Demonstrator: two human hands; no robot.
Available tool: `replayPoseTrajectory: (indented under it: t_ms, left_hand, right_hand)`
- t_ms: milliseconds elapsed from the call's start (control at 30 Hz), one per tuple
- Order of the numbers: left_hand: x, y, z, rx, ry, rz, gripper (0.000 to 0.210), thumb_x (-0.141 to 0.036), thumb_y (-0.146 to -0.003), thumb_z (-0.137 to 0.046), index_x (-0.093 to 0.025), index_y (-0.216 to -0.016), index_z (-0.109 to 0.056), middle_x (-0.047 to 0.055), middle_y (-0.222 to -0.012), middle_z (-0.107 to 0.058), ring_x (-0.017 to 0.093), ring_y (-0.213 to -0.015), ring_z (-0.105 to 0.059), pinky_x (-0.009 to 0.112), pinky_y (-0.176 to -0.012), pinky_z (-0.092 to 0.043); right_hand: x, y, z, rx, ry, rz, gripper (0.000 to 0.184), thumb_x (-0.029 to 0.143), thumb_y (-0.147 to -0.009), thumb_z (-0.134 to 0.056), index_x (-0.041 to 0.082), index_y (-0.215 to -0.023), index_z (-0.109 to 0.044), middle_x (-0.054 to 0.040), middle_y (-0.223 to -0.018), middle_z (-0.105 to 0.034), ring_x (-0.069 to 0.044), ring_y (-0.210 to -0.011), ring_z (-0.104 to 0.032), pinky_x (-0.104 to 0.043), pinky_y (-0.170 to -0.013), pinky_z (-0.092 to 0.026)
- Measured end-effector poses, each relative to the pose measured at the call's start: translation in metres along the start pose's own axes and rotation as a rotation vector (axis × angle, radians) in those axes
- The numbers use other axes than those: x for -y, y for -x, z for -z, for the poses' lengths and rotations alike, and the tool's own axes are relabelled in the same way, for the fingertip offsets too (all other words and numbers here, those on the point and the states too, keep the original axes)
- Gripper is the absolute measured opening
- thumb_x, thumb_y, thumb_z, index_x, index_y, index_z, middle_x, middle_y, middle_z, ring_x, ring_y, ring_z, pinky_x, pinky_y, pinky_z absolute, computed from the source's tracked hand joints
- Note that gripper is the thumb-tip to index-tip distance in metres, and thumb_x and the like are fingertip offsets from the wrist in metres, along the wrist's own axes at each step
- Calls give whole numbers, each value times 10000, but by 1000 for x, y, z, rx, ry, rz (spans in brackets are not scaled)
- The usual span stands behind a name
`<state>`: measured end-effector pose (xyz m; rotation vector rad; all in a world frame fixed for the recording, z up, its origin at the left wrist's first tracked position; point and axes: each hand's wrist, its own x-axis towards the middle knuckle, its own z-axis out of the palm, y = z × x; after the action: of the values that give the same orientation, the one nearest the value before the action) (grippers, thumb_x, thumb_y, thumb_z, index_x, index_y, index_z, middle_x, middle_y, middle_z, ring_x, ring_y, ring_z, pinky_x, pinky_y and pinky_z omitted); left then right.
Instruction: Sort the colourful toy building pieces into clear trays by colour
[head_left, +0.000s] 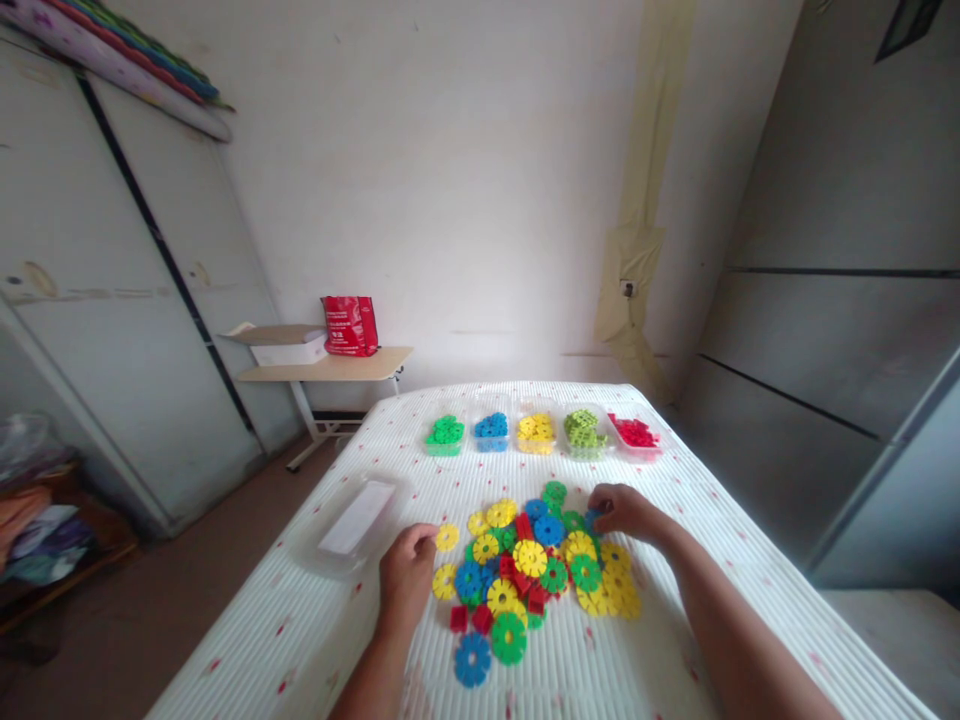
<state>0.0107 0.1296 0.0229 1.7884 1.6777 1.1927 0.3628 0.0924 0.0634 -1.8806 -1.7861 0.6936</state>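
Note:
My left hand point(409, 570) is closed at the left side of the pile, thumb and fingers pinching the edge of a yellow notched disc point(448, 538). At the pile's right back edge, my right hand point(624, 512) curls over a blue notched disc point(592, 519), which its fingers partly hide. Between both hands lies a mixed heap of flower-shaped plastic discs: yellow ones point(530, 559), green ones point(509, 638) and blue ones point(472, 660). Small red block pieces point(482, 619) are scattered among them, and many pieces overlap.
Clear tubs stand along the table's far side, holding green point(445, 430), blue point(492, 427), yellow point(536, 428), light green point(583, 430) and red pieces point(636, 433). A transparent lid or tray point(356, 525) lies left. Behind, a side table point(352, 366) carries a red bag point(350, 326).

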Motion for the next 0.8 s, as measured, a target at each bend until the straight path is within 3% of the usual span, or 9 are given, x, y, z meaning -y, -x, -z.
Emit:
replayPoseTrajectory:
  t_ms: [133, 267, 567, 800]
  left_hand:
    - [-1, 0, 1, -4, -2, -12, 235, -270, -681, -436, -193, -739, -651, 29, -766, -704, 184, -737, -637, 262, -719, -483]
    - [-2, 1, 1, -13, 7, -19, 233, -270, -680, -439, -193, -734, -652, 28, -755, -705, 186, -729, -641, 269, -716, -489]
    - [-1, 0, 0, -8, 24, -27, 230, -265, -672, -436, -191, -723, -648, 29, -757, -703, 185, -736, -640, 271, -722, -487]
    - [0, 0, -1, -2, 7, -20, 230, -254, -681, -433, -192, -735, -648, 29, -773, -706, 186, -751, -642, 274, -735, -486]
  right_hand:
    - [20, 7, 5, -20, -276, 5, 117, 175, -567, -562, 169, -683, -575, 27, -573, -546, -101, -536, -465, -210, -490, -346]
    - [42, 11, -5, 66, -463, 117, 267, 204, -577, -590, 164, -841, -601, 47, -589, -495, -85, -537, -431, -204, -495, -336]
    - [62, 6, -33, 91, 40, 173, 472, 111, -588, -538, 197, -1040, -640, 20, -675, -577, -107, -605, -482, -195, -533, -340]
    - [67, 6, -32, 111, 103, 122, 465, 141, -596, -564, 196, -1053, -629, 6, -723, -604, -108, -609, -495, -192, -538, -340]
